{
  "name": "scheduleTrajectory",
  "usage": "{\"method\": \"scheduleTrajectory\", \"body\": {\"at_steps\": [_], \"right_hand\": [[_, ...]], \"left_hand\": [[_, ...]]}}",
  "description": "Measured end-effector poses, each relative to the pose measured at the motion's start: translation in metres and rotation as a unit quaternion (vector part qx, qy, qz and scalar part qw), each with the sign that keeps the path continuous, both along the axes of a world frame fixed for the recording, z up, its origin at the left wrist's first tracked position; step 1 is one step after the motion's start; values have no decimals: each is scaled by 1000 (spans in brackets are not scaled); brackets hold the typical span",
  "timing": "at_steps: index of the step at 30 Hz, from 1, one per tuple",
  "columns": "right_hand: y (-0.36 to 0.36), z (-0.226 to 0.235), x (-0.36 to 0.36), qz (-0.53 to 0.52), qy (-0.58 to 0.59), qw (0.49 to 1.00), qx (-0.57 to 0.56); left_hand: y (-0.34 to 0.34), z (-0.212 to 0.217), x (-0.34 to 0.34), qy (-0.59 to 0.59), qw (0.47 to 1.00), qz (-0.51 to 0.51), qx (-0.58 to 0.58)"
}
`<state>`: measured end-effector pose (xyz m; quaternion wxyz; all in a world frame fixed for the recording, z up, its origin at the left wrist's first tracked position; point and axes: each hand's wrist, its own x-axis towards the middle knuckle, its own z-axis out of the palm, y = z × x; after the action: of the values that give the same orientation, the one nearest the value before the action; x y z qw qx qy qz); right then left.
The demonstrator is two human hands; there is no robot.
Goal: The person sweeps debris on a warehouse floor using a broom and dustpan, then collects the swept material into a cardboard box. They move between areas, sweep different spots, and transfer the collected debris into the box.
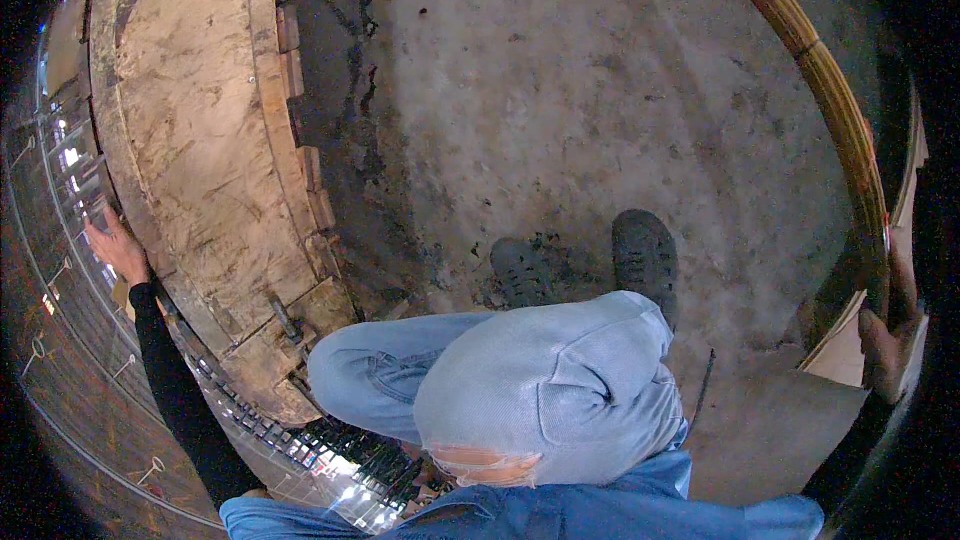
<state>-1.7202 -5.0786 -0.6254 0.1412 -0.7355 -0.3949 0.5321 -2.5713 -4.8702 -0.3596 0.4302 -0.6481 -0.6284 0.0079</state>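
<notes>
My left hand (120,248) reaches past the outer edge of a long, worn wooden bench (200,120). Its fingers are stretched out and apart, beside a shiny, clear-looking piece (92,180); whether they touch it I cannot tell. At the far right, my right hand (884,352) is at the near end of a long bundle of thin wooden strips (835,90). The thumb lies on one side of the bundle and the fingers on the other, partly lost in the dark rim. The strips look curved along the picture's edge.
My bent legs in light blue jeans (545,380) and dark shoes (642,255) are over the stained concrete floor (560,100). A cardboard-like sheet (838,345) stands by the right hand. A black chain-like strip (250,420) runs along the bench's lower edge.
</notes>
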Motion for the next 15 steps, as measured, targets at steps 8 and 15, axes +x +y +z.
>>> {"method": "scheduleTrajectory", "body": {"at_steps": [8,15], "right_hand": [[-10,-84,-76,117,389,900,-159],[37,-211,-264,431,495,751,-80]], "left_hand": [[27,37,-4,-3,999,11,-52],[109,86,-14,80,972,-68,-209]]}}
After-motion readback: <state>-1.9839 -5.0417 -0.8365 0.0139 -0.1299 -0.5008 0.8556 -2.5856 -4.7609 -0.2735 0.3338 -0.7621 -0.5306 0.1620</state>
